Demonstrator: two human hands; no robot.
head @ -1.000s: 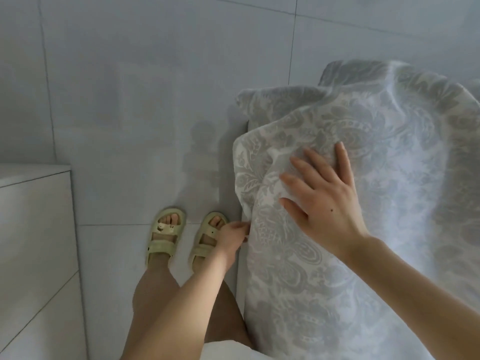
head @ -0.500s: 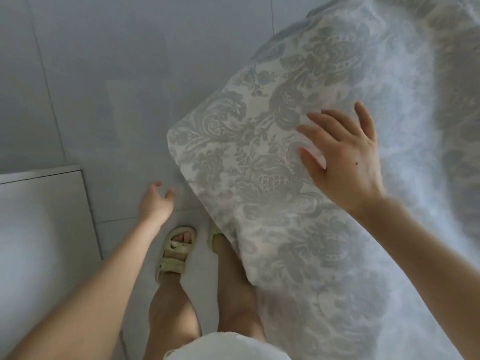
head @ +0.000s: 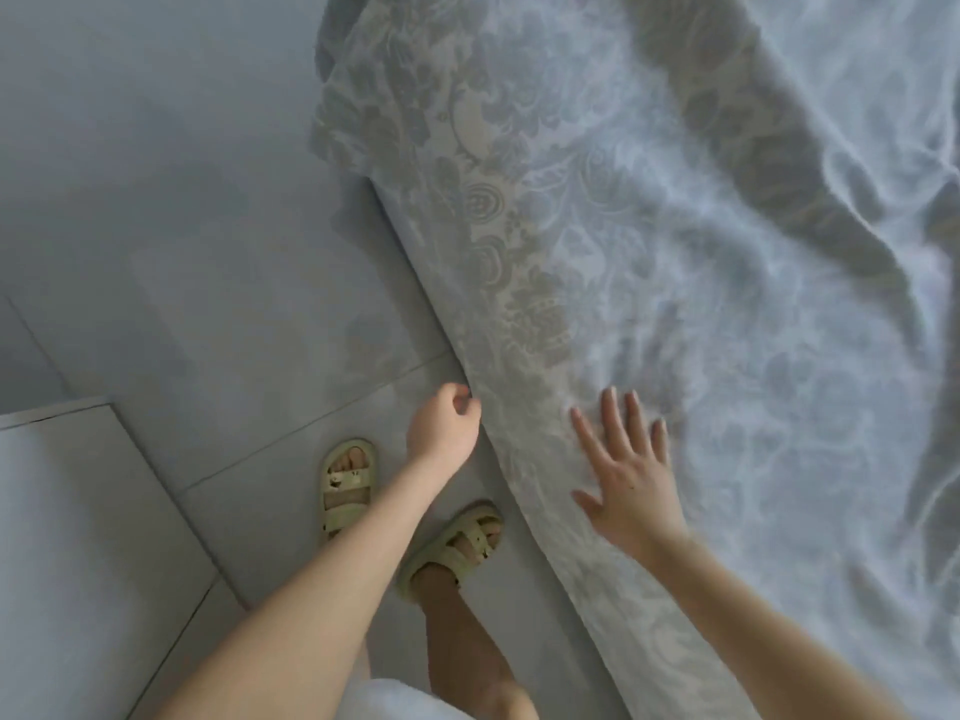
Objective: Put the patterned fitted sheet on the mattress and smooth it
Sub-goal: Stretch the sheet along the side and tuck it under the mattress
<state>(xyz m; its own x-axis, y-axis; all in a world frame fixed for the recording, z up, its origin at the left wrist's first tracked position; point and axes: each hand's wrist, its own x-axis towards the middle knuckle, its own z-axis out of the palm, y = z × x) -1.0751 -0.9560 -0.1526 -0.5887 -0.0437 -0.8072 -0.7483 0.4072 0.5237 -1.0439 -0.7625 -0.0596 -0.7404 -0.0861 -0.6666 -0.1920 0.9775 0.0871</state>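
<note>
Pale tiled floor (head: 197, 210) runs along the bed's near side; I stand there in sandals (head: 347, 483). The patterned sheet (head: 597, 210) covers the mattress top and hangs down its side, with folds bunched toward the far right. My right hand (head: 626, 472) lies flat on it near the edge, fingers spread. My left hand (head: 444, 431) is curled loosely against the hanging side panel; I cannot tell whether it pinches cloth. The fabric looks thin, light and limp, likely to slide and re-wrinkle. Best hold: the hem at the side, pulled down while the flat palm sweeps outward.
</note>
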